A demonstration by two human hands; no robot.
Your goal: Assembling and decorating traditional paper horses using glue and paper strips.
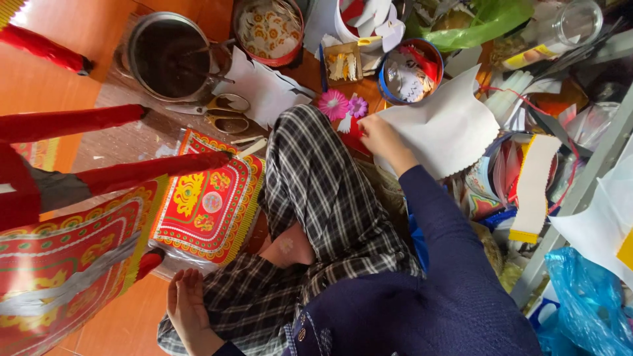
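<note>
My right hand (381,137) reaches out from a navy sleeve and pinches the edge of a large white paper sheet (448,125) with a scalloped lower edge. Just left of it lie a pink paper flower (333,103) and a smaller purple one (358,105). My left hand (188,310) rests low at the left beside my leg in plaid trousers (316,191), fingers loose, holding nothing. A red and gold ornate paper sheet (208,198) in clear wrap lies on the floor next to my knee.
Yellow-handled scissors (221,112) lie by a metal pot (170,56). Two round tins (269,26) (410,71) hold paper cut-outs. Red paper-covered limbs of a figure (72,122) stretch in from the left. Paper scraps, a green bag (488,20) and a blue bag (587,303) crowd the right.
</note>
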